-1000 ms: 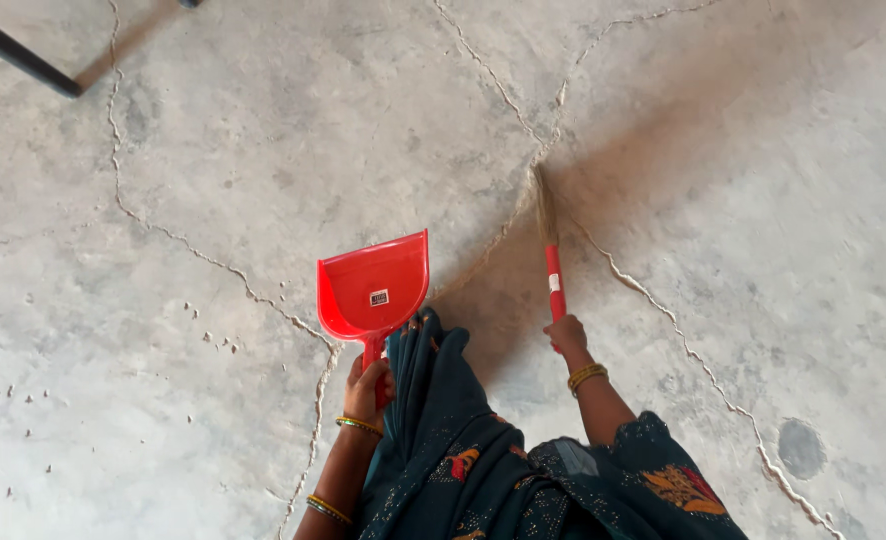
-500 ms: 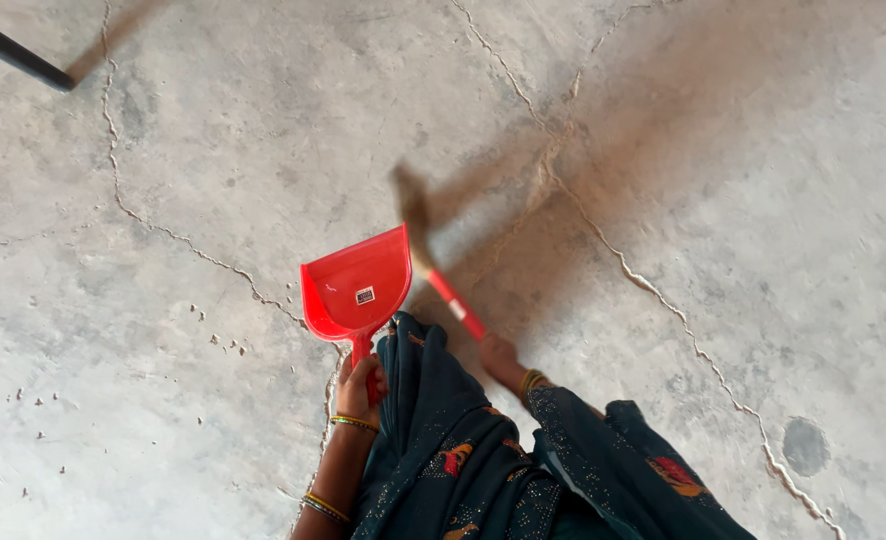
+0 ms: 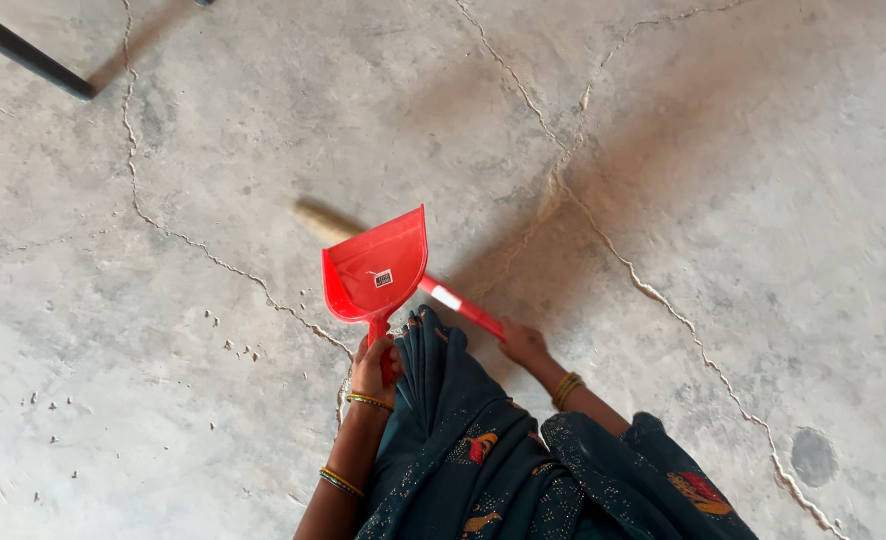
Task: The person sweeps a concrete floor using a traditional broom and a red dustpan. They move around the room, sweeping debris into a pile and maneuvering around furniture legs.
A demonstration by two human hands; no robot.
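Left hand (image 3: pixel 375 365) closed around handle of red dustpan (image 3: pixel 376 268), pan pointing toward 12 o'clock over cracked concrete floor (image 3: pixel 723 180). Right hand (image 3: pixel 521 343) gripping red-handled broom (image 3: pixel 441 293), bristles blurred toward 10 o'clock behind pan.

Red dustpan (image 3: pixel 378 272) with small white-and-black sticker; broom (image 3: pixel 433 290) handle red with a white band, bristles pale straw (blurred). Dark teal garment (image 3: pixel 483 450), fine light speckle, red-orange motifs. Gold bangles (image 3: pixel 566 389) on wrists; grey mottled concrete floor (image 3: pixel 743 180), pale cracks; black rod (image 3: pixel 25 52) top left.
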